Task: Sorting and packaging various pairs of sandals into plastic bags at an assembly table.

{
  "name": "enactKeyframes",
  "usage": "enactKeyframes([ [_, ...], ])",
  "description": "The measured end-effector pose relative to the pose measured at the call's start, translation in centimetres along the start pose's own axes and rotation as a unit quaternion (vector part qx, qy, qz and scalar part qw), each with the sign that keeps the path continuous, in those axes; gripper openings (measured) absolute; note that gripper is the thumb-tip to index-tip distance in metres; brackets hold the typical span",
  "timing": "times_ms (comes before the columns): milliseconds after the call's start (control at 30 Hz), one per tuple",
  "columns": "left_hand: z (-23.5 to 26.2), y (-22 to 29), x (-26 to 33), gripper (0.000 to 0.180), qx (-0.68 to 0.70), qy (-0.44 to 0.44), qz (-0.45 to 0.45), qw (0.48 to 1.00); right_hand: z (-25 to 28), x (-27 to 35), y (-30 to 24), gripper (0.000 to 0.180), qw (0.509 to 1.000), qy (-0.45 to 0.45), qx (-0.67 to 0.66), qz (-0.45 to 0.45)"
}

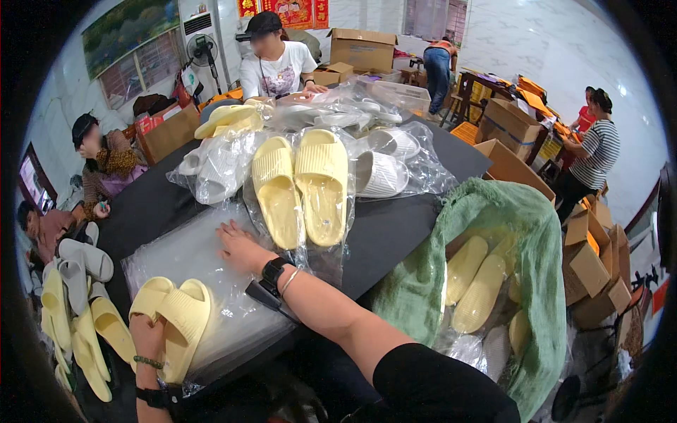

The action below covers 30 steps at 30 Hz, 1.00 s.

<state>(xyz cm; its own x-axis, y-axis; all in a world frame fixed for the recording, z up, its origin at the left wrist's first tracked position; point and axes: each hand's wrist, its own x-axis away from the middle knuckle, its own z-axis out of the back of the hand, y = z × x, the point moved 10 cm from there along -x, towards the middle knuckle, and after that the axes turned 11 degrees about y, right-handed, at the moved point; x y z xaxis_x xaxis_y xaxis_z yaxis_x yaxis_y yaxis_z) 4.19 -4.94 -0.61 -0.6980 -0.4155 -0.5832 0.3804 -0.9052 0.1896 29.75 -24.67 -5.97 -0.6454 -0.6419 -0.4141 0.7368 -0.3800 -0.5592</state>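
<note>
My left hand (147, 337) is closed on a pair of pale yellow slippers (185, 321), one overlapping the other; some of its fingers are hidden by them. Beneath the pair lies a stack of clear plastic bags (247, 321). My right hand (242, 248), fingers spread, rests on the far part of that stack and holds nothing. Just beyond it, a bagged pair of yellow slippers (321, 190) lies on the black table (391, 236). To the left of my left hand, loose yellow slippers (89, 345) and grey slippers (84, 257) are heaped.
Bagged white slippers (384, 173) and grey ones cover the far table. At the right, a green woven sack (529, 233) holds bagged slippers. Across the table sits a person in a white shirt (282, 70); others work around the room. Cardboard boxes (592, 261) stand at the right.
</note>
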Motion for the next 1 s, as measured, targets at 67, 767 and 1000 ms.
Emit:
enactKeyframes([
  [67,2.0,1.1,-0.2,0.022,-0.023,0.025,-0.022,0.999,1.0,-0.4,-0.8,0.051,0.995,0.07,-0.074,0.025],
  [767,-0.6,17.1,0.9,0.022,0.275,-0.164,-0.117,0.94,1.0,-0.4,-0.8,0.058,0.979,-0.034,-0.203,0.005],
  [1000,0.9,14.4,1.3,0.033,0.208,-0.171,-0.107,0.957,2.5,-0.2,-1.2,0.05,0.979,0.034,-0.185,0.072],
])
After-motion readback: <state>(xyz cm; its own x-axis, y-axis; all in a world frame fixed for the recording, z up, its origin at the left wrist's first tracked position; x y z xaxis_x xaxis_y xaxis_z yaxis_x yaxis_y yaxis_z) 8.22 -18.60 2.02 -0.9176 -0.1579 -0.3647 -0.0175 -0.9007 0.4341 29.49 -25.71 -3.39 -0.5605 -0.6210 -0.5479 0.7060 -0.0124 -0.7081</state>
